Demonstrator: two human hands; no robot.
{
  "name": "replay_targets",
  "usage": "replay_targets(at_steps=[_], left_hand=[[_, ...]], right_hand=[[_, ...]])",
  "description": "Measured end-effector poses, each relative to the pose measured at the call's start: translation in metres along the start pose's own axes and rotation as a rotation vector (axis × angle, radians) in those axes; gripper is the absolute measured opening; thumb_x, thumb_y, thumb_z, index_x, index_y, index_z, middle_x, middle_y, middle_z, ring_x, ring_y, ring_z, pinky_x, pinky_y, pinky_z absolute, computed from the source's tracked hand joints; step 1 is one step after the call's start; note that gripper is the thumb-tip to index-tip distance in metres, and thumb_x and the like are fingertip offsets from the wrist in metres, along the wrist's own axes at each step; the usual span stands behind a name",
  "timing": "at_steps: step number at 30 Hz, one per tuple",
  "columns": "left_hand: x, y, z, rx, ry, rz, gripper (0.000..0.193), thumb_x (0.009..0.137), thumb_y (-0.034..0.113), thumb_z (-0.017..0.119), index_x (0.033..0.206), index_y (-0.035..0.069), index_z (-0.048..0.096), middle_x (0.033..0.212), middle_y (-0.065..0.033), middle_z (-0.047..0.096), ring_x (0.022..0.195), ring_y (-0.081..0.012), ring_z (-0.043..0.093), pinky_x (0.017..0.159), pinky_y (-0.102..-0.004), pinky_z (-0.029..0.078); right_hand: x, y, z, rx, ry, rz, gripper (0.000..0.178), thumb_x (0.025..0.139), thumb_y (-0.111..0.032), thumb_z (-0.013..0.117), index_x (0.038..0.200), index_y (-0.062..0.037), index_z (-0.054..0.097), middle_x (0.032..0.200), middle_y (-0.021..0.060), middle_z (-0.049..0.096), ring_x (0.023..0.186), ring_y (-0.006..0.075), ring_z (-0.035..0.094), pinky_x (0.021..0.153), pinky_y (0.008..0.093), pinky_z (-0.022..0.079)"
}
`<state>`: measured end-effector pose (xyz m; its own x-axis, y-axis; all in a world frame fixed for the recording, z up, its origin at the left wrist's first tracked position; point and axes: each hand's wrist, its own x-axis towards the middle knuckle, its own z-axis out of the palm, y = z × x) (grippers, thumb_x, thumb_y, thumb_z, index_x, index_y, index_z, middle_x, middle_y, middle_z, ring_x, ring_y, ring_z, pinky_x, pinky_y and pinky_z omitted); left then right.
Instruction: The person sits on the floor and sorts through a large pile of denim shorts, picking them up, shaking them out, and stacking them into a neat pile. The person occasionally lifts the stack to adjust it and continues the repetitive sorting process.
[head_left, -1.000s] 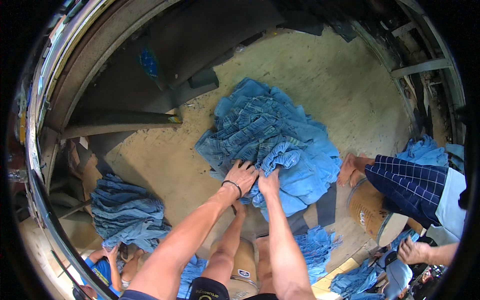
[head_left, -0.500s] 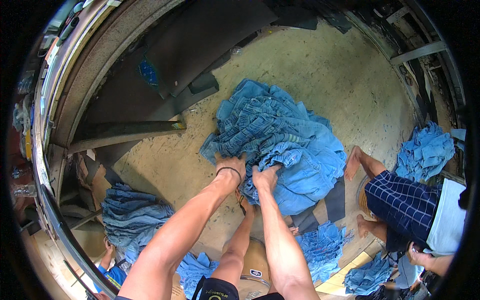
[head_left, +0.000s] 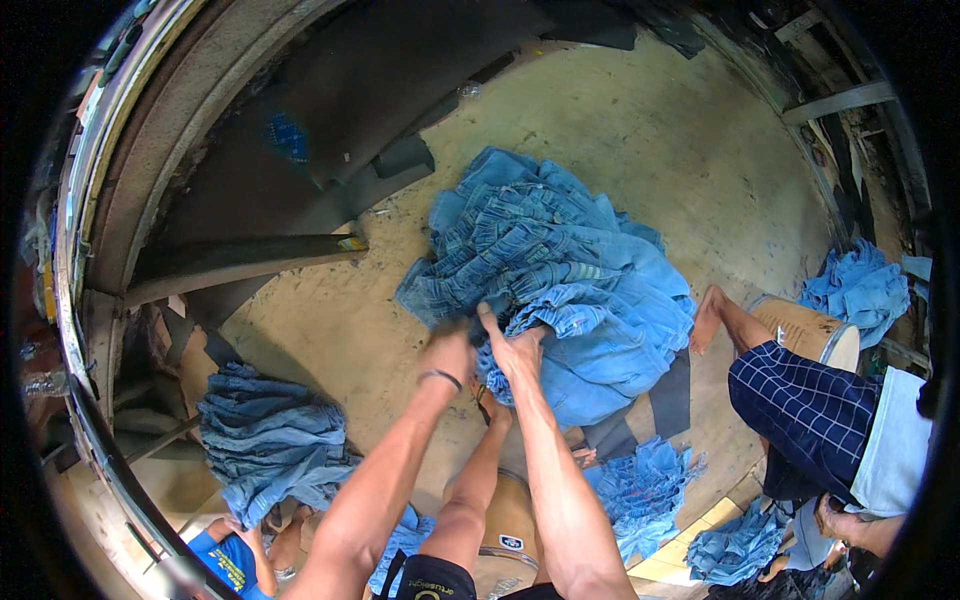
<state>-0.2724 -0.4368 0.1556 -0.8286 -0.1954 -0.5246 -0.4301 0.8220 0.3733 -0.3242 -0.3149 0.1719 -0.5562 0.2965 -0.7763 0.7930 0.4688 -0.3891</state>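
A large heap of blue denim garments (head_left: 620, 280) lies on the floor in front of me, with gathered, stitched edges bunched along its middle. My right hand (head_left: 517, 352) is at the heap's near edge. Its thumb is stretched up and apart, while the other fingers are partly hidden at a rolled fold of denim; it looks open. My left hand (head_left: 447, 355), wearing a dark wristband, is beside the heap's near left edge. Motion smears its fingers, so their shape is unclear.
A stack of darker denim (head_left: 270, 430) lies at left, near a person in a blue shirt (head_left: 230, 555). Another person in checked shorts (head_left: 800, 400) sits at right beside a round drum (head_left: 808, 330). More denim (head_left: 645, 490) lies near right. A metal beam (head_left: 250, 262) juts in from the left.
My left hand has come off the denim and moved slightly down and left. My right thumb has lifted away from the fold. The person at lower left has shifted further into view.
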Motion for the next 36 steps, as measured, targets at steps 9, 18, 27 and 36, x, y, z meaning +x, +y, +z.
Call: replay_targets(at_steps=[9, 18, 27, 36], left_hand=[[0.046, -0.037, -0.015, -0.435, 0.572, -0.074, 0.078, 0.078, 0.031, 0.087, 0.141, 0.0, 0.056, 0.106, -0.0202, 0.074, 0.106, -0.0305, 0.069, 0.092, -0.0418, 0.054], [-0.021, 0.006, -0.006, -0.499, -0.194, 0.084, 0.038, 0.088, 0.023, 0.073, 0.12, 0.004, 0.075, 0.088, -0.0118, 0.066, 0.073, -0.0238, 0.058, 0.069, -0.0414, 0.049], [0.008, -0.01, 0.01, -0.187, 0.002, -0.051, 0.075, 0.091, 0.016, 0.067, 0.159, 0.029, 0.038, 0.153, -0.0185, 0.043, 0.137, -0.0425, 0.047, 0.112, -0.0534, 0.042], [0.022, -0.018, 0.009, 0.352, 0.006, 0.068, 0.058, 0.093, 0.034, 0.069, 0.149, 0.03, 0.053, 0.151, -0.0163, 0.044, 0.138, -0.039, 0.043, 0.108, -0.0598, 0.04]], right_hand=[[0.015, 0.06, -0.052, 0.075, 0.143, -0.2, 0.054, 0.081, -0.023, 0.08, 0.127, 0.0023, 0.065, 0.127, 0.0195, 0.07, 0.119, 0.0351, 0.065, 0.105, 0.0418, 0.048], [0.008, -0.017, -0.037, -0.059, 0.005, -0.217, 0.131, 0.071, -0.063, 0.085, 0.145, 0.0262, 0.026, 0.137, 0.0391, 0.056, 0.135, 0.0397, 0.055, 0.116, 0.041, 0.039], [0.001, 0.031, -0.089, -0.112, 0.012, -0.245, 0.076, 0.073, -0.033, 0.084, 0.131, 0.0095, 0.059, 0.128, 0.0276, 0.068, 0.118, 0.0401, 0.067, 0.102, 0.0411, 0.05], [-0.05, 0.094, -0.128, 0.085, 0.174, -0.198, 0.056, 0.076, -0.015, 0.083, 0.123, 0.0077, 0.063, 0.119, 0.0184, 0.071, 0.109, 0.0304, 0.068, 0.1, 0.0403, 0.05]])
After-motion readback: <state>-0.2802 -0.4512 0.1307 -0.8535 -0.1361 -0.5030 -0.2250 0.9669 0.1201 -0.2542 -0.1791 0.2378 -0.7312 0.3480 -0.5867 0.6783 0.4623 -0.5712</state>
